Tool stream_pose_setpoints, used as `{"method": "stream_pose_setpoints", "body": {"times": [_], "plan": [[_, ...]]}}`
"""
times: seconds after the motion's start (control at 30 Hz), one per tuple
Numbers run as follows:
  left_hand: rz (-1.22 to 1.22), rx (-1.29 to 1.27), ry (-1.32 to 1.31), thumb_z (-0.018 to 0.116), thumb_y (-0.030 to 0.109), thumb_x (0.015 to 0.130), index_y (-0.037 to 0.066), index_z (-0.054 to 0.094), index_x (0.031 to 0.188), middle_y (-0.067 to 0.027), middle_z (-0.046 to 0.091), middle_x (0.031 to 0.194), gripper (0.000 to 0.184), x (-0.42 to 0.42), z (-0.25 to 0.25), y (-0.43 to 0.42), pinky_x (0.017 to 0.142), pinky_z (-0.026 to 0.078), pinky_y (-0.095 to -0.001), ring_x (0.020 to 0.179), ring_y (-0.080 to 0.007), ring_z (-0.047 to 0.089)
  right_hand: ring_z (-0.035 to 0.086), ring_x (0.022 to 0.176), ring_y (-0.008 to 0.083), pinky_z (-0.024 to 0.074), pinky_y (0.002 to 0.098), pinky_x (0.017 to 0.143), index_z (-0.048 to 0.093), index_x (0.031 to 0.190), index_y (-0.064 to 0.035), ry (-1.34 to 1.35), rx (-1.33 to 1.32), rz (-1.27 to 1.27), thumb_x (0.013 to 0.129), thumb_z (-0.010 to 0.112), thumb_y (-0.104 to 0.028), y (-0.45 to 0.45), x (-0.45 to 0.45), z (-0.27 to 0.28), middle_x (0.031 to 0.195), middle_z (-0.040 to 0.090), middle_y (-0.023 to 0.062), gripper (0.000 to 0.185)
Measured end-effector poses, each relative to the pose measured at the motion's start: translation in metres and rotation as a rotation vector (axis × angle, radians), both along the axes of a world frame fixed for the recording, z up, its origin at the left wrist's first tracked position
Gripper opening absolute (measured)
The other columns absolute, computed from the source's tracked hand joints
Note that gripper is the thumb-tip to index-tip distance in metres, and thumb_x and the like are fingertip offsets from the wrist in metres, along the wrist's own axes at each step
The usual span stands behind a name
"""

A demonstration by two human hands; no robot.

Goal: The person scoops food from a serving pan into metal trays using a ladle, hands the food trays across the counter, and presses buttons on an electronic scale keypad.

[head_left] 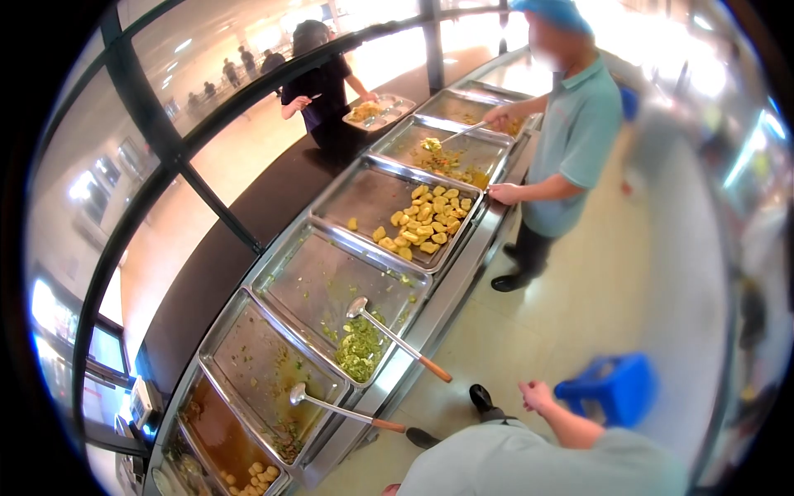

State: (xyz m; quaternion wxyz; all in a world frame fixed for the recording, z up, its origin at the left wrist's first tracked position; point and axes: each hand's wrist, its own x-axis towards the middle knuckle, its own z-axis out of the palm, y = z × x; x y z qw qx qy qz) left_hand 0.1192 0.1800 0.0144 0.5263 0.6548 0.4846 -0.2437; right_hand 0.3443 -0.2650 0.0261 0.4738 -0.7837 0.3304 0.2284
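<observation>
My right hand (539,397) hangs over the floor beside my body, its fingers loosely bent and apart, with nothing seen in it. Only a sliver of my left hand (390,490) shows at the bottom edge; its fingers are hidden. To the left, a ladle (397,335) with a wooden handle rests in a tray of chopped green vegetables (360,347). A second ladle (339,407) lies across the neighbouring tray (256,339), which holds scraps. Neither ladle is touched by my hands. Nearest to my right hand is a blue plastic stool (608,388).
A tray of golden-yellow pieces (426,219) sits farther along the metal counter (463,289). Beyond it, a co-worker (571,140) in a blue hair cover holds a serving spoon with food. Across the counter, a person (318,91) stands by a filled meal tray (379,113). Brown liquid (227,426) fills a nearer tray.
</observation>
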Motion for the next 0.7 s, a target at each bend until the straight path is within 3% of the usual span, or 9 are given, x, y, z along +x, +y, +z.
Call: {"method": "stream_pose_setpoints", "body": {"times": [0.23, 0.53, 0.7], "plan": [[0.011, -0.01, 0.002, 0.069, 0.016, 0.078, -0.002, 0.075, 0.099, -0.0139, 0.074, 0.096, 0.029, -0.005, -0.006, -0.003, 0.084, 0.053, -0.0343, 0.092, -0.0236, 0.069, 0.067, 0.059, 0.0203, 0.0559, 0.0336, 0.049, 0.064, 0.099, 0.0032, 0.068, 0.003, 0.032, 0.095, 0.061, -0.037, -0.005, -0.003, 0.0, 0.074, 0.066, 0.0114, 0.041], [0.035, -0.017, -0.001, 0.069, 0.017, 0.078, -0.002, 0.075, 0.101, -0.0138, 0.074, 0.097, 0.03, -0.008, -0.008, -0.005, 0.085, 0.053, -0.034, 0.093, -0.0234, 0.069, 0.07, 0.06, 0.0211, 0.0577, 0.0333, 0.051, 0.064, 0.109, 0.0036, 0.185, -0.1, 0.077, 0.093, 0.063, -0.041, -0.012, -0.009, 0.017, 0.078, 0.07, 0.0134, 0.047], [0.043, -0.025, -0.001, 0.069, 0.017, 0.078, -0.002, 0.075, 0.101, -0.0137, 0.074, 0.097, 0.031, -0.008, -0.01, -0.007, 0.086, 0.053, -0.0339, 0.094, -0.0233, 0.069, 0.07, 0.059, 0.0232, 0.0577, 0.0351, 0.052, 0.065, 0.111, 0.0048, 0.139, -0.09, 0.07, 0.093, 0.062, -0.042, -0.019, -0.011, -0.004, 0.076, 0.07, 0.0151, 0.05]]}}
